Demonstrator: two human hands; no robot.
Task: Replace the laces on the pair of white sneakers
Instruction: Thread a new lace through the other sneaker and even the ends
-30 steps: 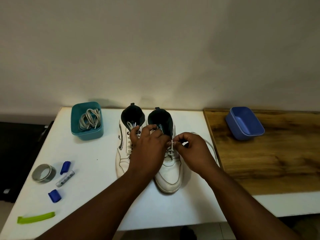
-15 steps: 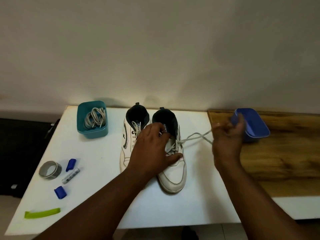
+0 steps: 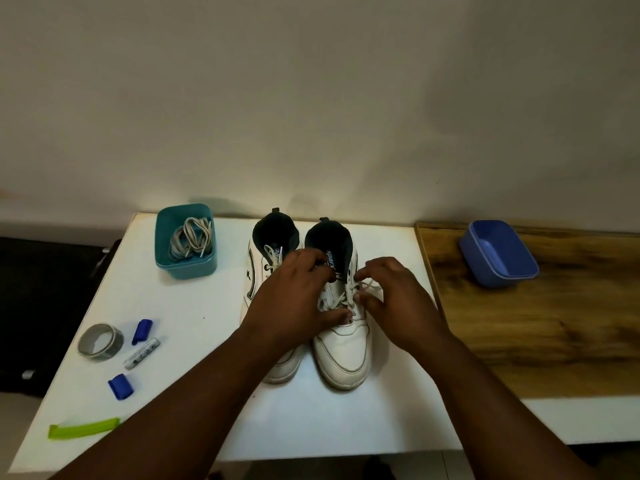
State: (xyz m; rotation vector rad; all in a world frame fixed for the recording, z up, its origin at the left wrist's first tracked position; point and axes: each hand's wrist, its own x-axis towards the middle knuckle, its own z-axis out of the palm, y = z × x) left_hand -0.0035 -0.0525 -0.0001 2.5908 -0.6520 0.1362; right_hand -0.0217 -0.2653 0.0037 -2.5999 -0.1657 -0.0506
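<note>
Sneakers: I see the pair of white sneakers standing side by side on the white surface [image 3: 194, 306], toes toward me; the left sneaker [image 3: 258, 268] is partly behind my left arm, the right sneaker [image 3: 343, 344] shows its whole toe.
Lace: the white lace [image 3: 341, 299] of the right sneaker lies loose across the eyelets between my two hands.
Left hand: my left hand [image 3: 294, 299] rests over the right sneaker's upper, fingers bent at the tongue and thumb stretched across the lacing; I cannot tell if it has the lace pinched.
Right hand: my right hand [image 3: 391, 299] sits at the right side of the same sneaker, fingertips curled in and pinching the lace by the upper eyelets.
Teal box: a teal box [image 3: 185, 242] stands at the back left of the surface with grey laces [image 3: 190, 240] coiled inside.
Blue box: a blue box [image 3: 498, 252] sits tilted on the wooden board [image 3: 536, 323] to the right, well apart from the sneakers.
Left clutter: a roll of grey tape [image 3: 100, 342], a marker [image 3: 142, 353], two blue caps [image 3: 142, 331] and a green strip [image 3: 83, 429] lie near the left edge.
</note>
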